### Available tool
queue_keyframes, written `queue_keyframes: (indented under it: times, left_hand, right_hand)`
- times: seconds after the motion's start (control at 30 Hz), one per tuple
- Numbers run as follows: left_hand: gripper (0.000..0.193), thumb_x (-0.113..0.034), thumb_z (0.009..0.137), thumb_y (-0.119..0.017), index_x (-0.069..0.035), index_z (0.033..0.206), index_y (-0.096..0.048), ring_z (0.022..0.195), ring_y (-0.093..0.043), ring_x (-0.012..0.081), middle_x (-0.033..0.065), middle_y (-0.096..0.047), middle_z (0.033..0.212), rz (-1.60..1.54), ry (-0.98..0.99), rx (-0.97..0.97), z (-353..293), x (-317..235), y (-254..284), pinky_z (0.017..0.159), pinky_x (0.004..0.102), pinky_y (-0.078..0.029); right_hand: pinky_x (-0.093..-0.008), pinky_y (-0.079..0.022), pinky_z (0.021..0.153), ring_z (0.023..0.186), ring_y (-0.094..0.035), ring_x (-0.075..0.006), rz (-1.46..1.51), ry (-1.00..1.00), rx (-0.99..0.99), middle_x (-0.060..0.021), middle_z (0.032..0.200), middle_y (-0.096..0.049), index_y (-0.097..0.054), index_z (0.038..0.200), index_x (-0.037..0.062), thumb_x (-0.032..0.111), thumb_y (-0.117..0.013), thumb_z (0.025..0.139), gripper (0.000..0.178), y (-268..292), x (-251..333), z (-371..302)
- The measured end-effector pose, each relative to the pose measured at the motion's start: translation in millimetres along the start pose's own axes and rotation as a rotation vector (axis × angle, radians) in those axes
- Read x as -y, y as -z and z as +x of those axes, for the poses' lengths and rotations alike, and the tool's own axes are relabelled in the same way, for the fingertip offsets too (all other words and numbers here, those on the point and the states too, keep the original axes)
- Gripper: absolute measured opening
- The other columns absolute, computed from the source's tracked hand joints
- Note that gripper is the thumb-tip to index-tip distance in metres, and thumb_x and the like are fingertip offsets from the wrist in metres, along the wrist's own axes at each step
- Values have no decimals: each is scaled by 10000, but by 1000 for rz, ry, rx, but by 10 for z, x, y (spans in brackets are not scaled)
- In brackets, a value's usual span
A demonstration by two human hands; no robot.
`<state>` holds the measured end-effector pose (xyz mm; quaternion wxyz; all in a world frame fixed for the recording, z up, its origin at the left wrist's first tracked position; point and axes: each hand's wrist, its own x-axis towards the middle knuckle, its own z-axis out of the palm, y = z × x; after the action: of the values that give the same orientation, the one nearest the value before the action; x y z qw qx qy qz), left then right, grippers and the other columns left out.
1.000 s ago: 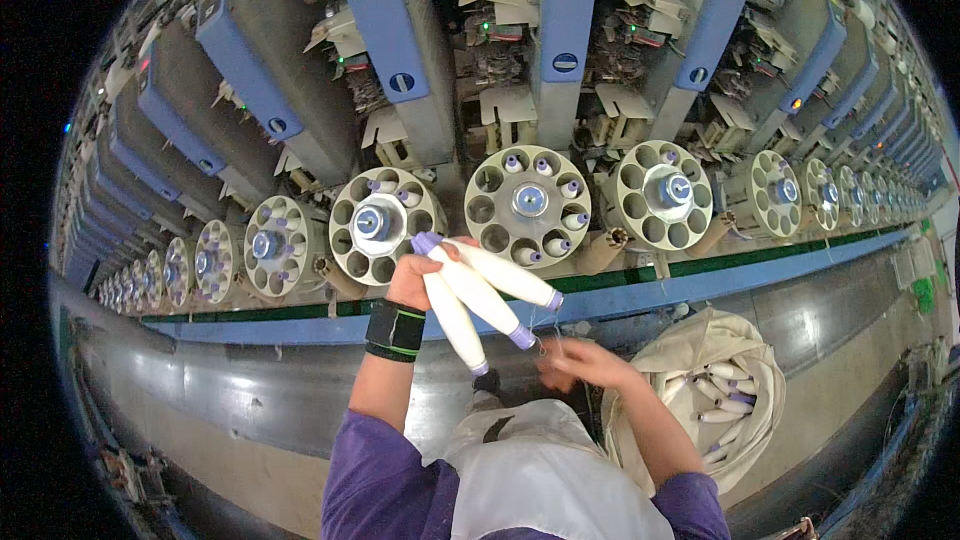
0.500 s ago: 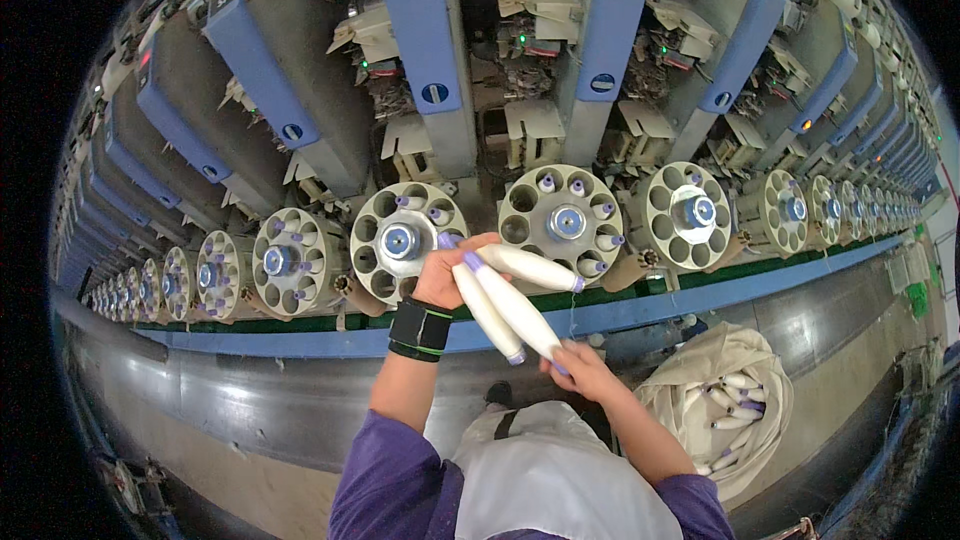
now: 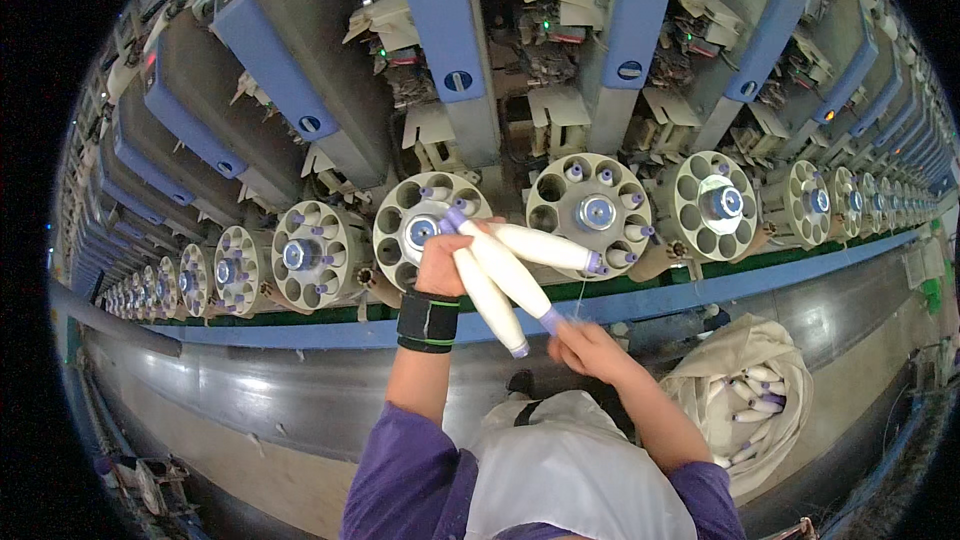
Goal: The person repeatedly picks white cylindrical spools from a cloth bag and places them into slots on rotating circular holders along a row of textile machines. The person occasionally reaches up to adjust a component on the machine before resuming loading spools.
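We held three white yarn bobbins (image 3: 505, 275) with lilac tube ends fanned out in our left hand (image 3: 440, 265), its fingers closed around their upper ends right in front of the round magazine (image 3: 428, 228) with the blue hub. Compared with half a second before, the magazine stood larger and closer to the middle of the view, so we had leaned in toward it; a second before, the bundle hung lower, near the blue rail (image 3: 700, 290) under the magazine. Our right hand (image 3: 590, 350) had come up from below the rail to the lower tip of the middle bobbin, its fingers pinched on or just at that lilac tip; the blur there kept us from telling whether they truly gripped it. We judged that one bobbin was about to be drawn out of the fan and fed into a pocket of the magazine, several of whose holes were open while others showed lilac tube ends. The neighbouring magazine (image 3: 590, 212) to the right held a few bobbins as well, and the uppermost bobbin pointed toward it. Well below and right of the magazine, the cloth sack (image 3: 700, 390) held more white bobbins.
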<state>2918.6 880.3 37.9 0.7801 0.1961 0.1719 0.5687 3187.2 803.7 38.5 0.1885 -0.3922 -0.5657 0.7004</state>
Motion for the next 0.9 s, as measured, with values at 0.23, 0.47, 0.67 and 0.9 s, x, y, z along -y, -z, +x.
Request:
queue_keyframes:
  times: [0.23, 0.47, 0.67, 0.9]
  left_hand:
    - [275, -82, 697, -527, 24, 951, -534, 1087, -447, 355, 185, -456, 1196, -95, -66, 31, 30, -198, -83, 978, 458, -334]
    - [275, -77, 701, -523, 12, 961, -525, 1033, -481, 349, 185, -483, 1151, -92, -84, 2, 295, 34, -153, 944, 458, -371]
    - [258, -60, 721, -518, 17, 966, -545, 991, -518, 340, 170, -552, 1052, -5, -208, -209, 98, -249, 226, 927, 450, -389]
    - [249, -51, 709, -514, 26, 944, -546, 1041, -491, 355, 184, -504, 1130, 52, -149, -106, -153, -613, 317, 954, 455, -365]
  right_hand:
    - [-302, -454, 779, 970, -512, -169, 121, -82, 199, -102, 1170, -483, -382, 1238, 7, 222, -569, 846, 485, 11, -59, 70]
    - [-220, -340, 432, 490, -444, -80, -45, -16, -27, 9, 585, -480, -495, 818, 50, 342, -487, 870, 296, -15, 67, 400]
    - [-253, -328, 432, 523, -405, -112, 1001, 170, -196, 27, 636, -401, -416, 708, 134, 139, -467, 862, 163, 713, -894, -1004]
    - [-233, -355, 436, 498, -431, -98, 821, 262, -1909, -48, 789, -586, -520, 1076, 40, 291, -397, 885, 339, 2475, -1987, -3230]
